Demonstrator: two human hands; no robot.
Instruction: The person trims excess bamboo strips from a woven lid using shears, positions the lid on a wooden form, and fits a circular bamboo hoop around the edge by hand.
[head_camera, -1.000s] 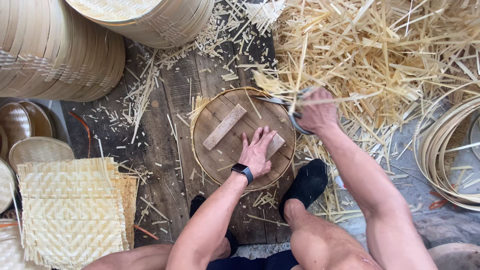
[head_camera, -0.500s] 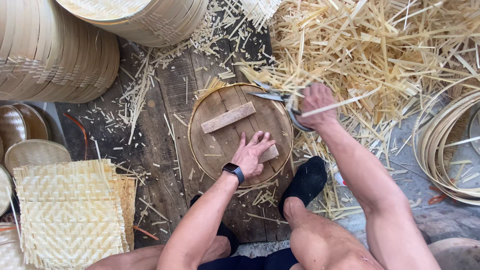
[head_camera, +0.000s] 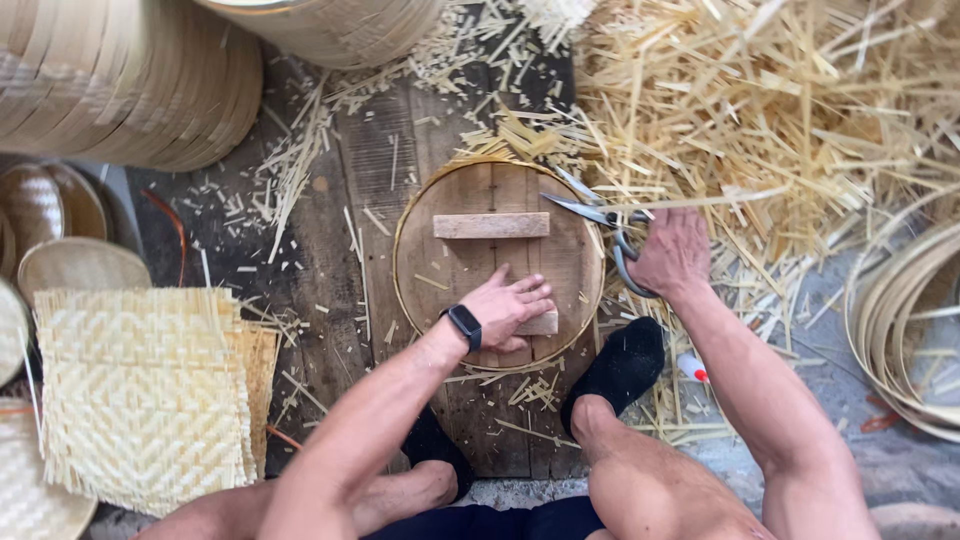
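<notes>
As the round lid (head_camera: 500, 262) has turned, left hand (head_camera: 510, 310) pressing, right hand (head_camera: 672, 252) gripping scissors (head_camera: 600, 222).

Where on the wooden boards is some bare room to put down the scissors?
Barest is the dark plank strip between the woven mat and the round lid, holding only small scraps. Right of the lid, around the right hand with scissors, bamboo strips crowd everything.

Pale woven mat (head_camera: 140, 395) shows a herringbone pattern; black sock (head_camera: 620, 368); brown lid (head_camera: 500, 262).
</notes>
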